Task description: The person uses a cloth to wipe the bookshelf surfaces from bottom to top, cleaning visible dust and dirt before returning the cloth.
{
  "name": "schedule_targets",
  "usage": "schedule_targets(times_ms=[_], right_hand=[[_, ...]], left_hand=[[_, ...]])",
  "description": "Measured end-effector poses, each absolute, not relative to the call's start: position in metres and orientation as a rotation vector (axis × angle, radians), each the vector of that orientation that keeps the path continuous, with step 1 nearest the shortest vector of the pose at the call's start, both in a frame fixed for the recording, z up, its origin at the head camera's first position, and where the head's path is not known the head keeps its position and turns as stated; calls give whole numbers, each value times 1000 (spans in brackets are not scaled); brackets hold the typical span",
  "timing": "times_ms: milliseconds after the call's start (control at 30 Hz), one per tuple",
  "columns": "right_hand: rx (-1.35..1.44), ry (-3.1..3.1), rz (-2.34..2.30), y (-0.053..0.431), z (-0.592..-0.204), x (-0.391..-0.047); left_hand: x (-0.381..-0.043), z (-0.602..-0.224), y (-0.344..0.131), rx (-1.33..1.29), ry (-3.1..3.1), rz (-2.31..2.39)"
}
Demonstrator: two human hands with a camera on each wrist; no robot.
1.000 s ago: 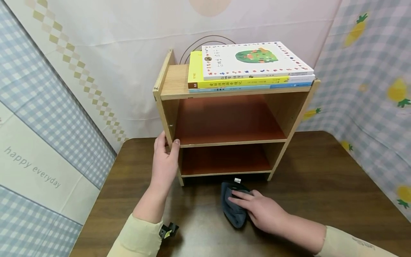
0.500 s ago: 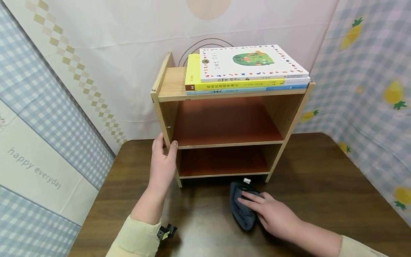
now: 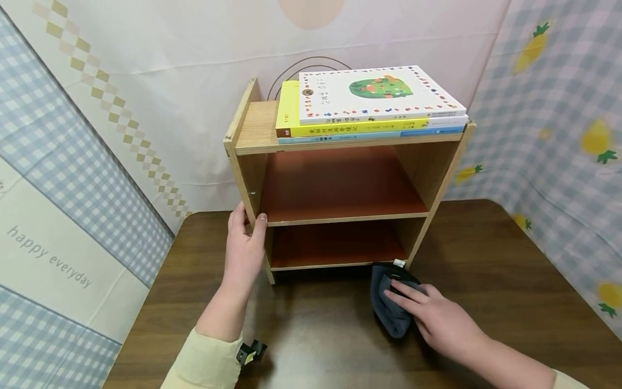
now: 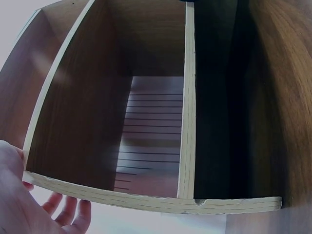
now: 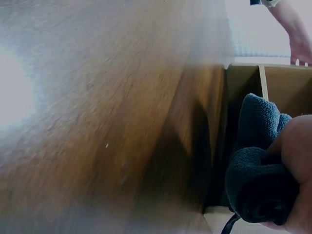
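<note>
A small wooden shelf (image 3: 350, 219) with reddish-brown boards stands on the dark table. My left hand (image 3: 244, 248) grips its left side panel, the thumb on the front edge near the middle board and the fingers behind; the left wrist view has this hand (image 4: 29, 195) at the panel's corner. In my right hand (image 3: 444, 319) is a folded dark blue-grey cloth (image 3: 386, 302) with a white tag, held in front of the shelf's lower right corner. Close up, the fluffy cloth (image 5: 258, 122) bulges out of the right hand (image 5: 297, 161), which hides part of it.
Several books (image 3: 364, 102) lie stacked flat on top of the shelf, a white one uppermost. Patterned curtains (image 3: 146, 70) hang behind and at both sides. The brown table (image 3: 491, 281) extends right of the shelf.
My right hand has slid the cloth to the right along the shelf's front, towards its lower right corner. The left hand keeps its grip on the side panel.
</note>
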State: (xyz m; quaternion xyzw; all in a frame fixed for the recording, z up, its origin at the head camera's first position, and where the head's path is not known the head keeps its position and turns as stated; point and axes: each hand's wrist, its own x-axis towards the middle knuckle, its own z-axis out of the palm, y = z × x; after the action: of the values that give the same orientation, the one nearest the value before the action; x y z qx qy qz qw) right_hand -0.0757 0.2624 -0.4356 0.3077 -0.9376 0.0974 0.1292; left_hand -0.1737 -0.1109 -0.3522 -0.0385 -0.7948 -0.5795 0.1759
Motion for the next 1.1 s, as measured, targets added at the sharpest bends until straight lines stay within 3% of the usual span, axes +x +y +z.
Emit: schedule_targets(times_ms=[1100], right_hand=[[746, -2622, 206, 306, -427, -66]], left_hand=[[-154, -325, -103, -71, -2278, -1693]])
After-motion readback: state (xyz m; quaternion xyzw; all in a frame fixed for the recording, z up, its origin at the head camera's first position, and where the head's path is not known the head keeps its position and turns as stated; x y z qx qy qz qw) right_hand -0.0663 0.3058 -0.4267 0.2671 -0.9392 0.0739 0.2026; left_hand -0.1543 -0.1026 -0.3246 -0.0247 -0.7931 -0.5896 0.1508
